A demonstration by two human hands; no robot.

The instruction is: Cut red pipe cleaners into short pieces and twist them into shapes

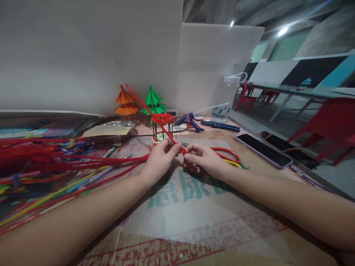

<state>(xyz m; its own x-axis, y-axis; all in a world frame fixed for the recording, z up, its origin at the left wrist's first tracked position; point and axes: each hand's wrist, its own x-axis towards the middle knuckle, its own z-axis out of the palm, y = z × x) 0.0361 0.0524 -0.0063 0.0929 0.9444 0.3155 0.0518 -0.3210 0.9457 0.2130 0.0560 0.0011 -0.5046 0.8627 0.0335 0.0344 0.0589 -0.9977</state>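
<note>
A long red pipe cleaner (151, 112) slants up to the left from between my hands. My left hand (162, 159) pinches it near its lower end with thumb and fingers. Close beside it, my right hand (204, 159) grips the very end, fingers curled. Just behind the hands stands a small round frame with a red top (162, 118), dark posts and a pale green base. An orange tiered pavilion-like model (126, 101) and a green one (152, 99) stand farther back. A red loop (229, 153) lies partly hidden behind my right wrist.
Bundles of red pipe cleaners (30, 157) and coloured scraps crowd the left side. A blue glue gun (190, 122), blue-handled pliers (220, 126) and a clear bottle (222, 99) stand or lie at the back. A phone (263, 149) rests near the right edge.
</note>
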